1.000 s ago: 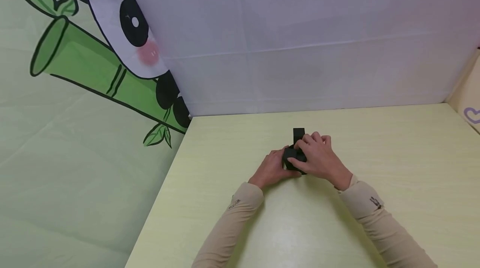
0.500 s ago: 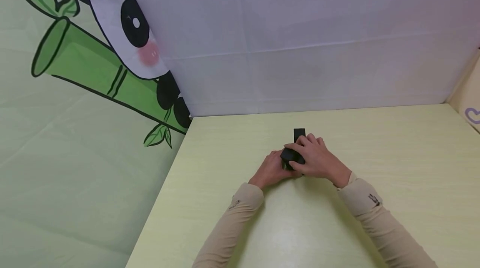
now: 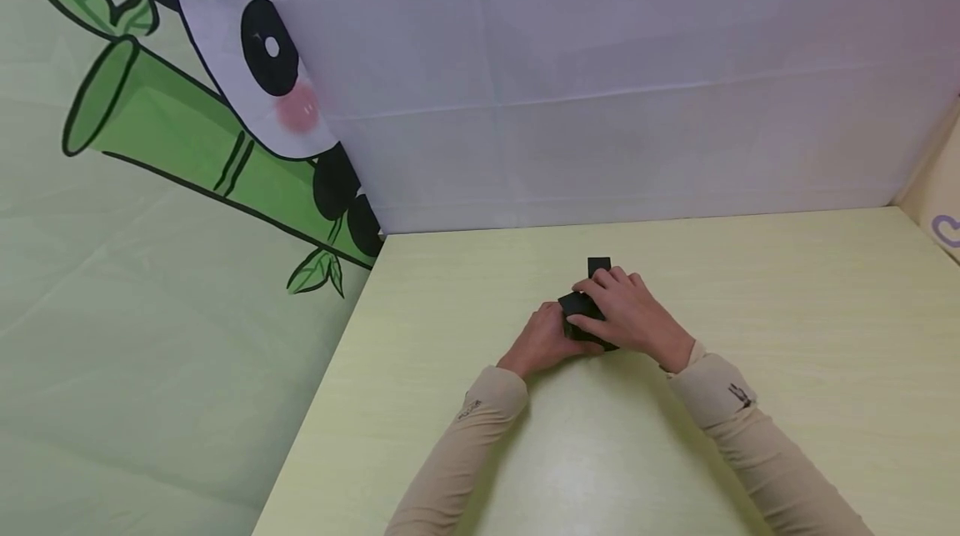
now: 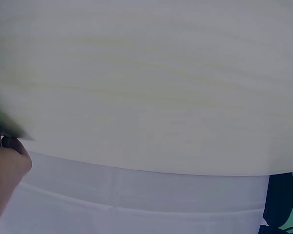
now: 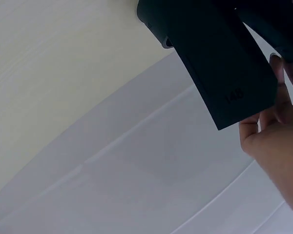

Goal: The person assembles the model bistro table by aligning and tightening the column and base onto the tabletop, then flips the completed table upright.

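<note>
In the head view a black blocky object (image 3: pixel 581 304) is between the two hands on the table. A narrow upright black block (image 3: pixel 599 263) rises behind it, partly covered by the right hand. My left hand (image 3: pixel 550 342) grips the object's left side low down, its thumb along the near edge. From the right, my right hand (image 3: pixel 632 313) holds the upper part between thumb and fingers. The right wrist view shows a long dark block (image 5: pixel 219 63) with small printed characters near its end. Dark, blurred material is at the left edge of the left wrist view, beside a partly visible hand (image 4: pixel 9 158).
The pale wooden table (image 3: pixel 480 469) spreads around both forearms. A white cloth (image 3: pixel 600 102) hangs behind its far edge, and a green cloth (image 3: pixel 135 353) with bamboo artwork hangs at the left. A panel (image 3: pixel 930 186) with a purple heart stands at the right.
My right hand has shifted slightly left, and its fingers have changed position on the black object. The object's upper part has turned and now shows a flatter top. My left hand stays in place.
</note>
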A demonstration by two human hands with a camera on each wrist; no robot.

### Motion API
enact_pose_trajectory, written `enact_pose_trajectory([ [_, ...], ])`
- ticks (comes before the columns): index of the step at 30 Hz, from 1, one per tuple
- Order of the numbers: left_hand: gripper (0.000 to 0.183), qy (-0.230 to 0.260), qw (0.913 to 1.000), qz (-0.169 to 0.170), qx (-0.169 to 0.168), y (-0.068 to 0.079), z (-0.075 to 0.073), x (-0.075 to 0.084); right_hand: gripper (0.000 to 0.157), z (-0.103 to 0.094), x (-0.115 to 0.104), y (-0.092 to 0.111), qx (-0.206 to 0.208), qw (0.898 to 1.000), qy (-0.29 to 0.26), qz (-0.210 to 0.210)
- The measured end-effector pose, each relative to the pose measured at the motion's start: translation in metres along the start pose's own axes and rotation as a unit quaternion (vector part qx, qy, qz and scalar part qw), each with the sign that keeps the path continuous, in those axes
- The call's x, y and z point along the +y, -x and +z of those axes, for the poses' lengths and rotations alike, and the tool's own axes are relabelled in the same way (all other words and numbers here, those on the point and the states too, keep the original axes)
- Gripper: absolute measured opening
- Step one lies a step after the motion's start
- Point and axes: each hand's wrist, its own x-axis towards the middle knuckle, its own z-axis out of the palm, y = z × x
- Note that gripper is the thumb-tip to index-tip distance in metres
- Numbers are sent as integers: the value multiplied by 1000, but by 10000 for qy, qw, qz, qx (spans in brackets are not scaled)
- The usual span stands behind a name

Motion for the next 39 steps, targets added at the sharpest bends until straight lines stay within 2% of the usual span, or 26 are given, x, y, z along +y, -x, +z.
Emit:
enact_pose_trajectory([
  [9,57,-61,10000,23,-31,-2,1,-2,36,3,-1,-3,158,9997,180,50],
  [18,52,-49,10000,-73,-33,0,1,0,39,7,-3,-5,280,9980,182,535],
  [22,54,-99,9999,-13,12,0,0,-1,39,8,-3,-5,287,9975,253,590],
  [27,57,-69,9999,-98,8,-1,1,0,43,9,-2,-5,369,9947,468,835],
  [34,64,-217,9997,-126,32,-1,1,0,42,10,-3,-5,299,9954,340,850],
  [39,66,-177,9998,-72,65,-2,2,-1,41,14,-3,-5,584,9912,649,990],
])
